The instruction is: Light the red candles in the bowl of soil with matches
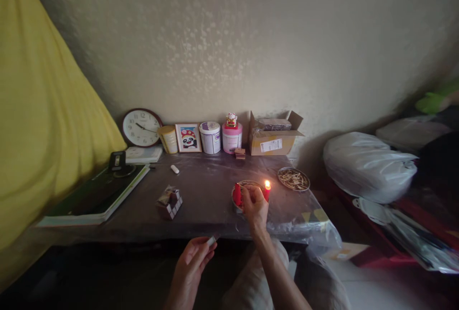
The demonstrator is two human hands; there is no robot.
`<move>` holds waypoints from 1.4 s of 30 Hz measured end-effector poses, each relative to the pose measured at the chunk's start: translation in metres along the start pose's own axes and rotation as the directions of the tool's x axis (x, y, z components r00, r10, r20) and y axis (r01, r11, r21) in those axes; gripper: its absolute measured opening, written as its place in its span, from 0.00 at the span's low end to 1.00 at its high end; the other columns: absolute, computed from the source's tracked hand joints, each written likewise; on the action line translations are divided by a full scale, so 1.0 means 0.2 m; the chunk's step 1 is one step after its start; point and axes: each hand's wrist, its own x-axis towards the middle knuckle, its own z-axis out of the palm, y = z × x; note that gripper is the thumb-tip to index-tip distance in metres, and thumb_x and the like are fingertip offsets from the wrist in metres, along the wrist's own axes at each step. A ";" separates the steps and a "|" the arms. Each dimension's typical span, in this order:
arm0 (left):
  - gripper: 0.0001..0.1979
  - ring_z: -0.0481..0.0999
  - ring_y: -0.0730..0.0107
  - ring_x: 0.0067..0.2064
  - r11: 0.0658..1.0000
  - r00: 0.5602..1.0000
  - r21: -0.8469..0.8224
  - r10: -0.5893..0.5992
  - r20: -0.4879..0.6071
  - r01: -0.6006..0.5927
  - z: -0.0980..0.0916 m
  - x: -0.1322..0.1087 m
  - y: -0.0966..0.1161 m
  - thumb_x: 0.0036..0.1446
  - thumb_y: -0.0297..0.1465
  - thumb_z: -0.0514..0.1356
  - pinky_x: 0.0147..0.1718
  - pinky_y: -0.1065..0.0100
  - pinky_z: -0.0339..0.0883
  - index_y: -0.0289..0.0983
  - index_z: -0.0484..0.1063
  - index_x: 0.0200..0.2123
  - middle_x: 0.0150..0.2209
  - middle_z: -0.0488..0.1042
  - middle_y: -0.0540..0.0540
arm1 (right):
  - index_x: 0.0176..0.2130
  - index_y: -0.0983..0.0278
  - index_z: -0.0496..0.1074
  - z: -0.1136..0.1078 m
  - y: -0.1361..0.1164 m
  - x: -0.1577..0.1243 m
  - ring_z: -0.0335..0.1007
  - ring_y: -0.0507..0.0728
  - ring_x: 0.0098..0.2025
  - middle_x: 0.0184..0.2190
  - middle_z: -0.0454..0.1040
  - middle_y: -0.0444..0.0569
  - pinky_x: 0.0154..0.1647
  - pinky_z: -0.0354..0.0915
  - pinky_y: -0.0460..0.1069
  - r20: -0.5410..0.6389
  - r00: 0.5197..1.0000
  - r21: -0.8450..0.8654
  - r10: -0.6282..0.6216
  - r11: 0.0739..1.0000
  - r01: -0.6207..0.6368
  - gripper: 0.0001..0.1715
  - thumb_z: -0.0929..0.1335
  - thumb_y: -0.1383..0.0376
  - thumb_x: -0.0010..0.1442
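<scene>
My right hand (255,204) is pinched on a thin match, mostly hidden by the fingers, close to the top of an unlit-looking red candle (237,195). Just right of that hand a second red candle (267,192) burns with a small bright flame. Both candles stand upright at a round patterned dish (234,203), partly covered by the hand. Lower down, in front of the table edge, my left hand (195,260) is closed on a small pale matchbox (211,241).
A round dish of matchsticks (294,179) lies to the right; stacked small boxes (170,203) sit left. Along the wall stand a clock (140,128), a framed panda picture (188,138), tubs (210,138) and an open carton (274,143). Plastic bags (369,166) bulge beyond the table.
</scene>
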 end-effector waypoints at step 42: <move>0.20 0.78 0.58 0.44 0.999 0.999 0.030 0.023 0.023 -0.024 -0.01 -0.01 -0.01 0.38 0.44 0.72 0.46 0.64 0.68 0.37 0.78 0.32 0.39 0.82 0.41 | 0.33 0.64 0.73 0.00 -0.04 -0.03 0.59 0.49 0.14 0.16 0.69 0.40 0.14 0.59 0.43 0.003 1.000 0.031 0.031 0.999 -0.031 0.21 0.67 0.48 0.55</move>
